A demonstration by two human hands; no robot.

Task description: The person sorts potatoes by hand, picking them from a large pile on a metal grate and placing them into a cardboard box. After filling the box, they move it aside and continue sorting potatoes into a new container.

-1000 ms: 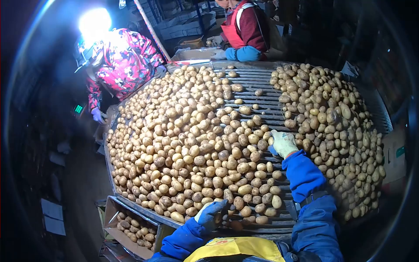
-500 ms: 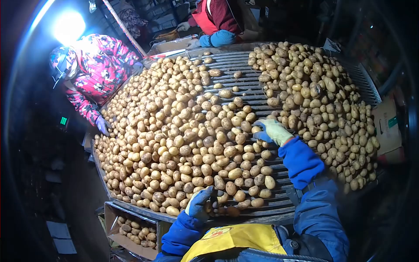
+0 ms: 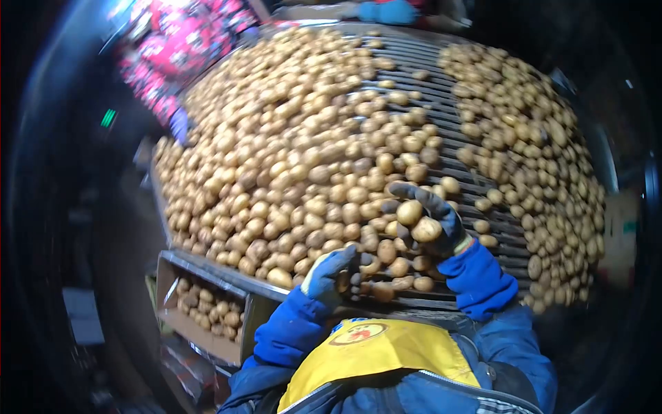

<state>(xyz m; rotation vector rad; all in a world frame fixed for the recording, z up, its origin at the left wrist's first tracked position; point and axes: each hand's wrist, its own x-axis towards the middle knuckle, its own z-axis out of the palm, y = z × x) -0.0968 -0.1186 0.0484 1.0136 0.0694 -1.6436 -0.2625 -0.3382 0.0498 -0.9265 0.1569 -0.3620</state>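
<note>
Right grip [image 3: 445, 224] around potatoes [image 3: 409, 212] above slatted table [image 3: 441, 90], dark room [image 3: 62, 228]

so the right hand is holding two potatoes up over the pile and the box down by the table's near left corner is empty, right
Not quite. The head view shows the box is not empty: it has loose potatoes in it. The rest stands: the right hand holds two potatoes over the pile.
</note>
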